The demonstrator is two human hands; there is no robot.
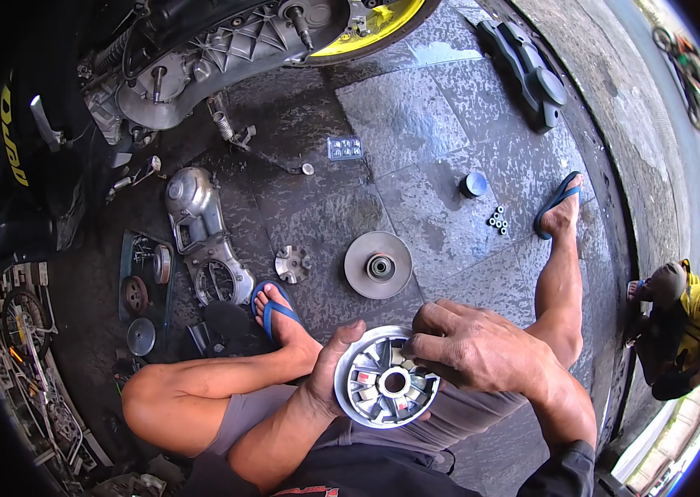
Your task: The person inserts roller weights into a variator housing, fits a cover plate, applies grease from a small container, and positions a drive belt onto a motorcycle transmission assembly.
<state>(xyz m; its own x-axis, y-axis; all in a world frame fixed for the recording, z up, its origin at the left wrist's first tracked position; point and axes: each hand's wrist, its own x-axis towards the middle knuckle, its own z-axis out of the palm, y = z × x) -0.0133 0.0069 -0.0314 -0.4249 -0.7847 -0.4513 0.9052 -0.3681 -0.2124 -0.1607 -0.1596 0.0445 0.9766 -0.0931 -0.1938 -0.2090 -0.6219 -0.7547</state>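
My left hand (325,377) is closed around the left side of a round metal scooter variator (383,419), thumb along its rim, holding it tilted open side up above my lap. Pale roller weights (364,378) sit in some of the slots around its central hub. My right hand (476,352) bends over the variator's upper right edge, its thumb and fingers pinched together down by a slot. Whatever lies between those fingertips is hidden by the knuckles. Beyond the variator, a pulley disc (358,269) and a slotted ramp plate (293,263) lie on the floor.
Several small rollers (497,220) and a blue-topped round container (473,185) lie ahead right. A crankcase cover (201,224) and a parts tray (147,282) are left. The scooter's engine (226,62) stands at the far side; a black cover (524,74) lies far right. People (685,331) sit right.
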